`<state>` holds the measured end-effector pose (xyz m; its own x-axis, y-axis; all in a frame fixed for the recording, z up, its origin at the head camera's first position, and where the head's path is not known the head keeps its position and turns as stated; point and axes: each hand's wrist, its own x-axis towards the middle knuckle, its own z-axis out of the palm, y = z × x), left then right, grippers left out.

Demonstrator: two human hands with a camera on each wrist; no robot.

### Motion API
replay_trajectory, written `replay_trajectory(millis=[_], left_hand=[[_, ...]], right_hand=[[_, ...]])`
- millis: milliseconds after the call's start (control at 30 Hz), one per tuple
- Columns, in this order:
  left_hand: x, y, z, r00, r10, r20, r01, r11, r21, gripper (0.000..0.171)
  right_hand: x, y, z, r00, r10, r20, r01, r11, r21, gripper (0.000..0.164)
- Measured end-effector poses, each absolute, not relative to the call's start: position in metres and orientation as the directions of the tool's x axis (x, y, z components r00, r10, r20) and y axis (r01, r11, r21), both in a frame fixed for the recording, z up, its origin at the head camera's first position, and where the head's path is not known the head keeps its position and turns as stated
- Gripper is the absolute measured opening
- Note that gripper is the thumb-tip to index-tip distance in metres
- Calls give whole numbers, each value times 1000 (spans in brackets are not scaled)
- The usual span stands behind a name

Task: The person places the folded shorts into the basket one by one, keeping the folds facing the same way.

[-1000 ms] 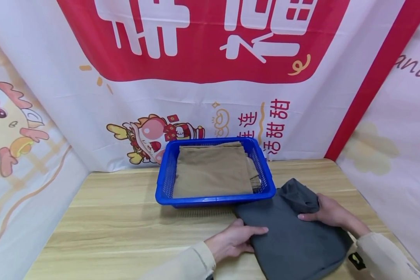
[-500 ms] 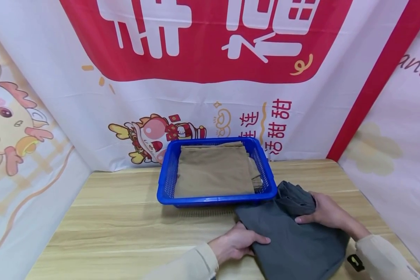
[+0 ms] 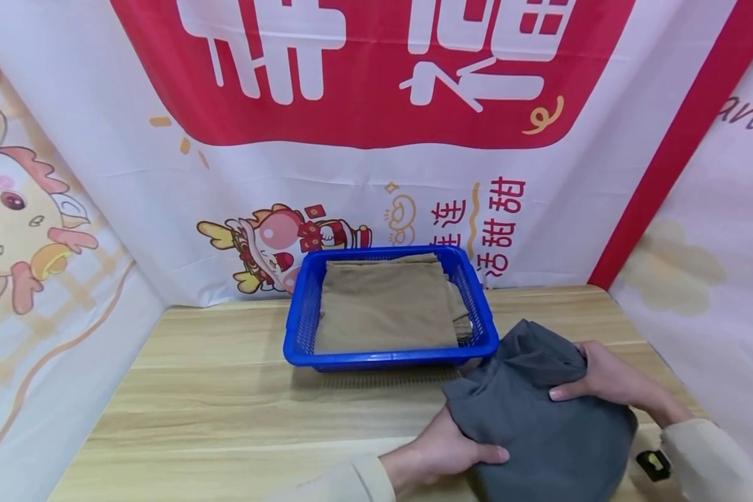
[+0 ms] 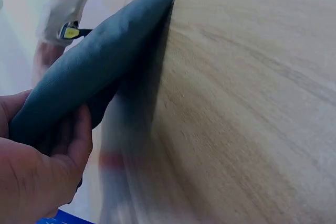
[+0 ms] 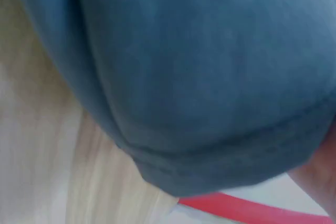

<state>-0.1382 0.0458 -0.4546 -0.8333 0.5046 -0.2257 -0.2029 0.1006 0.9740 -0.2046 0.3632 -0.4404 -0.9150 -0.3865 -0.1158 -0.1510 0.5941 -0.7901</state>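
Observation:
In the head view a dark grey folded cloth (image 3: 546,425) is held at the front right of the table, its far end bunched. My left hand (image 3: 445,450) grips its left side, thumb on top and fingers underneath. On the far right side my right hand (image 3: 611,380) holds the bunched part, thumb showing on the near face. In the left wrist view the cloth (image 4: 89,72) slants up, partly off the tabletop, with my left hand (image 4: 47,171) pinching its lower end. A stitched hem of the cloth (image 5: 210,156) fills much of the right wrist view; little of the right hand shows there.
A blue plastic basket (image 3: 389,359) stands behind the cloth, near the back wall, with folded tan cloths (image 3: 385,307) stacked in it. The wooden table (image 3: 226,404) reaches a printed curtain (image 3: 163,209) at the back and sides.
The cloth's left edge has been drawn up and crumpled, and the whole piece has shifted right, off the basket's front corner. Both hands have moved slightly right with it, still holding.

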Motion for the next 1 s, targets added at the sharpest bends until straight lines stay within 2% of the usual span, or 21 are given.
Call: replay_trajectory(millis=[300, 533, 700, 833, 1000], left_hand=[[-131, 42, -435, -807, 541, -236, -184, 150, 972, 72], [-132, 26, -412, -835, 531, -145, -93, 123, 988, 78], [-136, 13, -399, -857, 508, -85, -86, 22, 996, 79], [-138, 4, -390, -873, 487, -26, -46, -30, 999, 72], [-141, -8, -383, -888, 460, 0, -15, -29, 999, 69]], right_hand=[[-200, 384, -424, -864, -474, -170, -81, 465, -882, 30], [-198, 391, -408, -868, -464, -176, -56, 445, -894, 26], [-196, 389, -401, -867, -488, -102, -119, 401, -908, 25], [-194, 382, -393, -871, -490, -22, -179, 359, -916, 32], [-195, 367, -381, -895, -444, 43, -231, 378, -897, 39]])
